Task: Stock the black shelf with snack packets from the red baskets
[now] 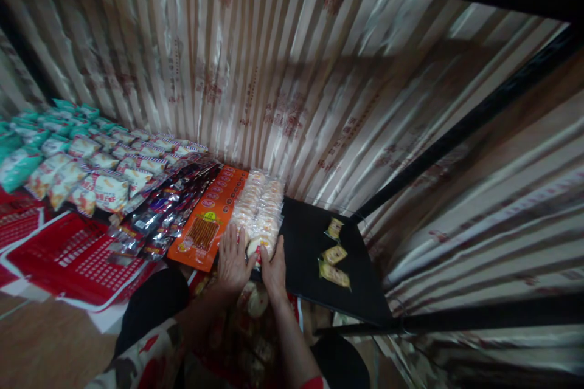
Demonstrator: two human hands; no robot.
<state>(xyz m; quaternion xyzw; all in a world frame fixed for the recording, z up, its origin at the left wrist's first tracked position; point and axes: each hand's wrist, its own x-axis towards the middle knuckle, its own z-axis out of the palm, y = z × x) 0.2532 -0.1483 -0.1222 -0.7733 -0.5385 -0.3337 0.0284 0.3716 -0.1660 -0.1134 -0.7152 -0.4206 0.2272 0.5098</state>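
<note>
Two rows of small clear packs with pale round crackers or cakes (259, 206) lie on the black shelf, running back toward the curtain. My left hand (234, 260) rests flat on the left front of these packs, its fingers stretched out. At their right front edge is my right hand (275, 270), with the fingers extended along the side and the thumb on the front pack. Left of the rows lies a large orange snack bag (212, 219), close to my left fingers. Below my wrists, more round packs (255, 301) are dimly visible.
Dark snack packs (171, 213), white chip bags (109, 191) and teal bags (20, 164) fill the shelf leftward. Several yellow-wrapped pieces (334, 275) lie on the black shelf (303, 243) at right. Red baskets (77, 255) stand below. Black posts and a striped curtain (292, 73) enclose the back.
</note>
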